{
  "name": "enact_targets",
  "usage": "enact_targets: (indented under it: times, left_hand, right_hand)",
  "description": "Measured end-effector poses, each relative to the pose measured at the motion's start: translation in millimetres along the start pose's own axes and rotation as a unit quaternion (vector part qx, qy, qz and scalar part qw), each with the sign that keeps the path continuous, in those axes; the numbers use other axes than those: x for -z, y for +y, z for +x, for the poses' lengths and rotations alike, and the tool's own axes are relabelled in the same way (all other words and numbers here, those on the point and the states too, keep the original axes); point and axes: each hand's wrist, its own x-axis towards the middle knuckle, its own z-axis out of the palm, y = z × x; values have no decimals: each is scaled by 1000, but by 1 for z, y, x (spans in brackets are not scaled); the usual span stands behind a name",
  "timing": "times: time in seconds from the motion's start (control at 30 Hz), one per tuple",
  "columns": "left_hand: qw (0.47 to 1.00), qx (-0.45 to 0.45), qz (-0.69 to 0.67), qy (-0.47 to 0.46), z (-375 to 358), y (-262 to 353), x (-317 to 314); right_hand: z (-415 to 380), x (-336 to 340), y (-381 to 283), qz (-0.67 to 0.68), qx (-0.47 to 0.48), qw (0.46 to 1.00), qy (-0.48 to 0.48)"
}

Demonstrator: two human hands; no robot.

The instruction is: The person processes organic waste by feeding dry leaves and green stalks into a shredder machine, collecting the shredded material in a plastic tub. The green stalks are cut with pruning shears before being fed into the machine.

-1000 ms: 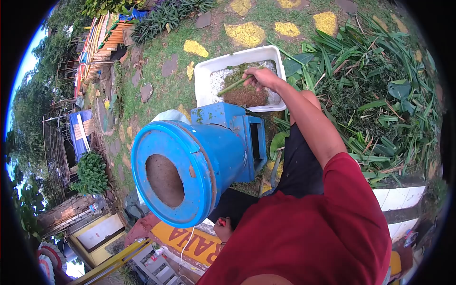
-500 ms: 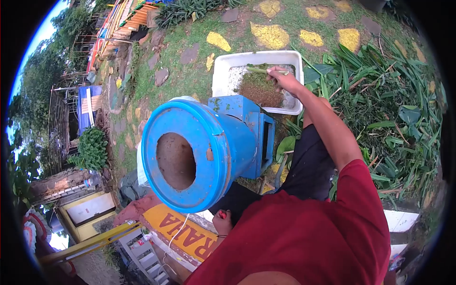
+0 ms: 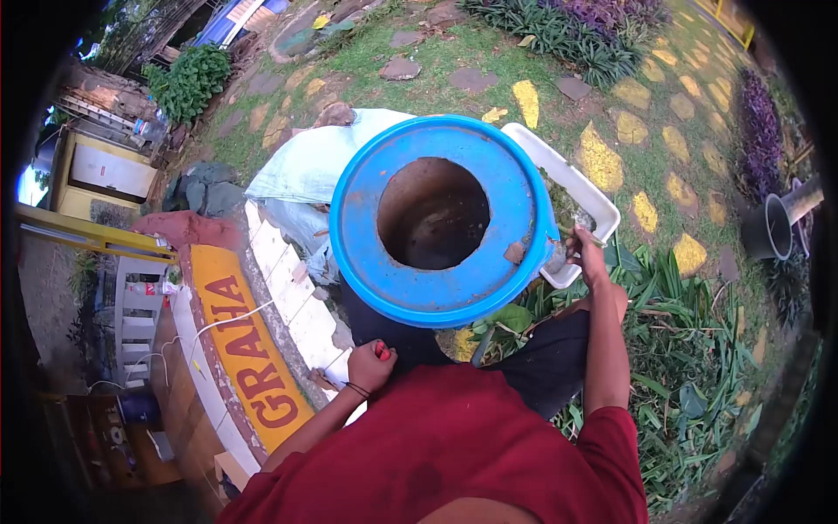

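Note:
A blue round drum (image 3: 362, 253) with a wide hole in its lid stands before me. My left hand (image 3: 371, 365), near the drum's lower left, is closed around a small red object (image 3: 382, 350). On the drum's right side, my right hand (image 3: 587, 253) is at the white tray (image 3: 601, 210). Its fingers are closed on a thin green stalk (image 3: 595, 237), of which only a small part shows. The drum hides much of the tray, where some green and brown bits are visible.
Cut green leaves (image 3: 672, 349) lie in a heap at the right. A white sack (image 3: 305, 166) lies behind the drum. White tiles (image 3: 292, 293) and an orange lettered ledge (image 3: 240, 336) run along the left. A grey pot (image 3: 768, 229) is at the far right.
The view has swung, so the drum appears nearer the middle and its hole faces me more. My right hand has come from over the tray's middle to its near edge beside the drum.

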Motion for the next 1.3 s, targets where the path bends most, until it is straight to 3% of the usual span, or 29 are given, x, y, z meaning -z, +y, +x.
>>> enact_targets:
  times: [0.13,0.23,0.3,0.43,0.5,0.7,0.77,0.83,0.9,0.93,0.97,1.03,1.1,1.23,1.3]
  left_hand:
    - [1000,-10,13,7,-1,-4,7]
    - [998,-51,26,-7,3,-18,17]
    - [953,116,-210,-185,12,-8,43]
    - [888,46,-455,-43,49,-12,78]
    - [877,31,-479,-36,61,-3,97]
    - [915,-23,-398,-65,55,19,114]
    - [904,-75,-420,-32,49,21,110]
    - [891,-73,-447,-31,44,24,109]
    - [836,-87,-541,-24,41,21,105]
    - [788,-79,-608,-51,42,18,101]
    - [785,-72,-613,-49,44,18,97]
    - [693,-25,-706,-141,51,14,90]
    - [687,34,-712,-144,78,-3,66]
    - [684,51,-721,-98,128,-35,1]
    - [681,186,-703,-85,134,-51,-39]
  right_hand:
    - [-19,-14,3,-80,43,993,71]
    - [-27,-13,10,-51,97,988,109]
    - [-47,-17,1,-37,106,987,118]
    - [-79,-27,-4,1,149,980,131]
    - [-93,-31,-10,11,166,975,149]
    - [-146,-41,-28,59,223,952,200]
    - [-174,-49,-42,-44,201,955,213]
    - [-196,-51,-51,-117,249,938,210]
    - [-224,-50,-71,-252,274,907,199]
    - [-236,-55,-80,-249,290,901,206]
    - [-245,-54,-87,-283,313,876,233]
    - [-264,-56,-103,-267,336,872,235]
    - [-277,-61,-116,-256,373,859,241]
    - [-287,-57,-132,-217,412,851,243]
    - [-291,-52,-140,-221,428,835,267]
